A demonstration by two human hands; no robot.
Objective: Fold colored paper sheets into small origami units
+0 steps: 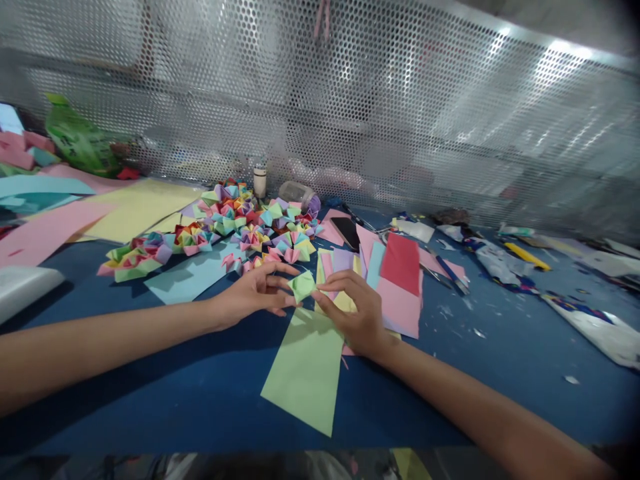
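A small folded piece of light green paper (302,287) is held up between my two hands over the blue table. My right hand (357,308) pinches its right corner between thumb and fingers. On the other side, my left hand (255,293) has its thumb and fingertips at the left corner, fingers bent around it. Below them lies a flat light green paper sheet (305,373), its top end under the folded piece. Beside my right hand is a pile of coloured paper, with a red piece (400,262) on a pink sheet (397,303).
Several multicoloured folded paper shapes (250,227) are heaped behind my left hand. A phone (345,231), a tipped jar (300,195) and a small white bottle (259,181) stand or lie further back. Scissors, a yellow pen (527,256) and scraps lie right. A perforated metal panel (350,100) borders the table.
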